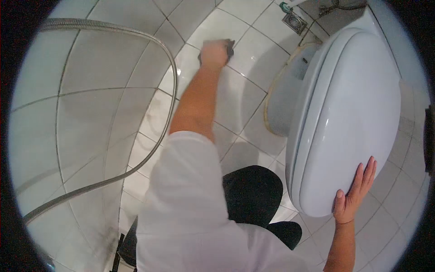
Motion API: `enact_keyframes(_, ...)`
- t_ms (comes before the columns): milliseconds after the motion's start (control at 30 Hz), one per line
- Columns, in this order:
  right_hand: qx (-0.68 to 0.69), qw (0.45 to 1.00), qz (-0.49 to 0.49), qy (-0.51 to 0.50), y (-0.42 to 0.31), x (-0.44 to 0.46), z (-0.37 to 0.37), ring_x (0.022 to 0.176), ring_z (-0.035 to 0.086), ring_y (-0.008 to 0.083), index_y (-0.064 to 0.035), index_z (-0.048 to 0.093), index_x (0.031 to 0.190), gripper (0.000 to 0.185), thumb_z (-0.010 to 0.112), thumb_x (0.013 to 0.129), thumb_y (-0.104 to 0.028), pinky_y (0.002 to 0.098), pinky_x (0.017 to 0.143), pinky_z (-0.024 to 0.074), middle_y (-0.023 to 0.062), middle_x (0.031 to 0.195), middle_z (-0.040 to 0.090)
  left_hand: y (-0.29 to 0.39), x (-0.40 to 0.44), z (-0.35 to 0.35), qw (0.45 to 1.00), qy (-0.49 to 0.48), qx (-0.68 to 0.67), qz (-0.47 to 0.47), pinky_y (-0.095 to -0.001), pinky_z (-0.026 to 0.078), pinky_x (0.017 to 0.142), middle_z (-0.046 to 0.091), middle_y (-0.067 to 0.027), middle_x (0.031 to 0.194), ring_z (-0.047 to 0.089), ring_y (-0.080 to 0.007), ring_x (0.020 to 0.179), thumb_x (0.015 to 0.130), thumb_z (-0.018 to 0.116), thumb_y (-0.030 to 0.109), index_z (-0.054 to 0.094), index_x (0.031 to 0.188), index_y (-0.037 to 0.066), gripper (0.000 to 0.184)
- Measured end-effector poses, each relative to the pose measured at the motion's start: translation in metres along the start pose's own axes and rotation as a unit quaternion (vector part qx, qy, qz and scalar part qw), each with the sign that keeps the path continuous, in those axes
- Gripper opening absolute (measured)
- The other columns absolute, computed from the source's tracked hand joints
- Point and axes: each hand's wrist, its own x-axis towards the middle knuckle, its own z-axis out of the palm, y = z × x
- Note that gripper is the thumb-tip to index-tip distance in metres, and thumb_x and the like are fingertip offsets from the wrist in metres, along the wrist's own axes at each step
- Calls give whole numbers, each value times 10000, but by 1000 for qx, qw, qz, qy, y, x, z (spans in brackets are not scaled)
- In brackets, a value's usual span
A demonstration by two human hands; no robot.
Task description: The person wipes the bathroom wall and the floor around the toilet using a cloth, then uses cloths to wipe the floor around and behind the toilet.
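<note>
My left hand (214, 54) is pressed down on the white tiled floor (235, 104) at the upper middle, arm stretched out. Bunched under its closed fingers is a dark cloth (230, 49), with only its edges showing on either side. At the right, my right hand (355, 192) lies on the front end of the closed toilet lid (358, 104). Its fingers are extended flat along the lid, and the thumb sits apart from them.
A metal shower hose (174, 77) loops down in front of the tiled wall (90, 59) at the left. Beyond the toilet base (283, 97) there is a square floor drain (295, 21) with a small green item (285, 7) beside it. My dark-clothed knee (253, 195) is below.
</note>
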Motion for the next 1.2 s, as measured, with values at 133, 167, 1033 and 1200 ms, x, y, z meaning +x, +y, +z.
enact_keyframes(133, -19, 1000, 1, -8, 1, 3, 0, 1289, 176, 418, -139, 266, 1363, 678, 322, 839, -564, 547, 1003, 133, 209, 1408, 202, -13, -13, -56, 941, 143, -294, 88, -330, 447, 800, 639, -97, 926, 603, -216, 867, 831, 544, 270, 640, 1010, 151, 235)
enact_keyframes(167, -21, 1000, 5, -17, 1, 1, -1, 1287, 178, 421, -141, 267, 1363, 678, 324, 837, -565, 549, 1002, 136, 211, 1407, 203, -18, -17, -58, 931, 157, -326, 40, -311, 453, 770, 637, -92, 925, 602, -207, 852, 830, 554, 251, 634, 1015, 141, 230)
enact_keyframes(1033, 2, 999, 24, -37, 3, -6, -6, 1269, 172, 469, -184, 232, 1375, 701, 336, 819, -598, 600, 980, 130, 247, 1399, 183, 136, 23, 61, 985, -153, -15, 74, -548, -11, 1042, 21, -67, 1468, -10, -364, 1332, 876, 378, 405, 261, 1358, 314, 504)
enact_keyframes(1200, 3, 999, 19, -30, 0, -3, -2, 1270, 172, 465, -165, 247, 1369, 691, 335, 826, -584, 594, 985, 126, 247, 1398, 186, 151, -7, 85, 976, -137, -40, 164, -541, 1, 1048, 102, -42, 1463, 12, -307, 1344, 868, 404, 288, 289, 1350, 296, 496)
